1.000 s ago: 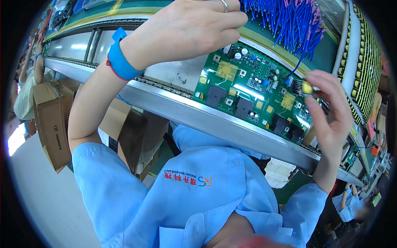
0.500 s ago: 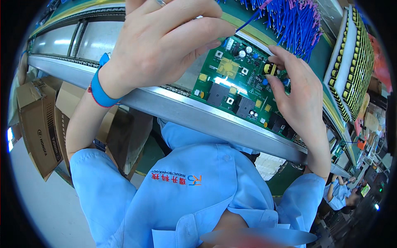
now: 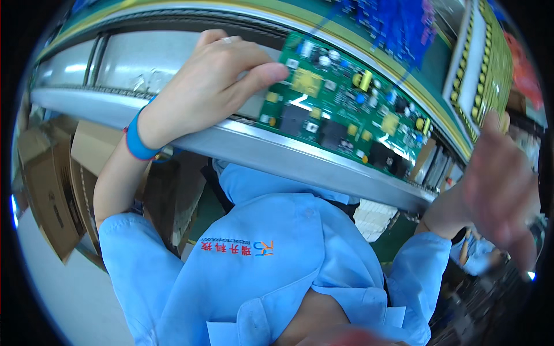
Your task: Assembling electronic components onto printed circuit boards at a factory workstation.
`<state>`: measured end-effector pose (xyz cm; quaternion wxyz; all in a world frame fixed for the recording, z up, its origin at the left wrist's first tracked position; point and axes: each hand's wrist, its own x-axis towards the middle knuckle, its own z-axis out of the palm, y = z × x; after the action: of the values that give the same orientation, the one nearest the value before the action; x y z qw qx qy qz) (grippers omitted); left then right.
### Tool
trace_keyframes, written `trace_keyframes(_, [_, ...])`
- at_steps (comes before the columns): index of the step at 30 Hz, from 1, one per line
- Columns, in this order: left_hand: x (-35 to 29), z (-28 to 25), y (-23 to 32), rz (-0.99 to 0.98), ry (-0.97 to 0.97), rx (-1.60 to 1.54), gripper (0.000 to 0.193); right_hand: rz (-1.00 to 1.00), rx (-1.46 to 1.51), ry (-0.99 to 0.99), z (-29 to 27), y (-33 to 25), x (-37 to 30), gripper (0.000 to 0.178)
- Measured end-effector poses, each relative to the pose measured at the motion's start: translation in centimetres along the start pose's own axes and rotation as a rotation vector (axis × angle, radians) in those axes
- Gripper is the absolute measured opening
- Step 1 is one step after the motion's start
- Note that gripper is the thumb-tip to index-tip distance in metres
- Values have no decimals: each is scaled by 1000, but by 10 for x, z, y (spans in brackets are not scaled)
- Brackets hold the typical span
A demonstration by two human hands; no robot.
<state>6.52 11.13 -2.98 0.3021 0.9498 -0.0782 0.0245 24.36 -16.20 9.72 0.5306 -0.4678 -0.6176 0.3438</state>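
A green circuit board [image 3: 277, 124] lies tilted across the metal rails, filled with dark relays, yellow pads, capacitors and two yellow-and-black coil parts, one of them a small transformer [image 3: 362, 79]. My left hand [image 3: 216, 86] is closed at the board's left edge, thumb tip on it, the other fingertips partly hidden. At the far right my right hand [image 3: 501, 179], smeared by motion, is off the board with its fingers spread. It is nearest to a white tray [image 3: 461, 55] bearing rows of similar yellow-and-black parts. Behind the board lies a bundle of blue wires [image 3: 398, 29].
A silver rail [image 3: 231, 138] runs along the near side of the conveyor. Opened cardboard boxes [image 3: 49, 196] stand below at the left. Red plastic [image 3: 524, 72] shows beyond the tray. Another person in a light blue sleeve [image 3: 479, 256] is at the lower right.
My right hand has left the transformer on the board and swung right toward the tray. My left hand has come down from the board's upper corner to its left edge.
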Motion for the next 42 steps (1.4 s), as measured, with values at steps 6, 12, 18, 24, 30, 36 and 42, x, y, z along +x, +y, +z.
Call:
trace_keyframes(6, [9, 9, 23, -28, 29, 24, 26, -111, -7, 211, 4, -82, -122, 8])
trace_keyframes(12, [47, 26, 54, 71, -100, -42, 24, -368, 58, 311, 55, -86, -101, 10])
trace_keyframes(18, [76, 50, 81, 162, -147, -43, 30, -628, 178, 352, 86, -71, -107, 14])
trace_keyframes(24, [107, 68, 106, 237, -265, 24, 30, -885, 325, 361, 98, -72, -127, 19])
trace_keyframes(30, [133, 90, 129, 354, -283, 50, 36, -895, 94, 411, 104, -65, -145, 24])
trace_keyframes(36, [148, 108, 136, 386, -294, 56, 37, 264, -995, 497, 103, 3, -134, 20])
trace_keyframes(42, [156, 117, 144, 438, -267, 34, 37, 812, -1340, 339, 98, 26, -143, 20])
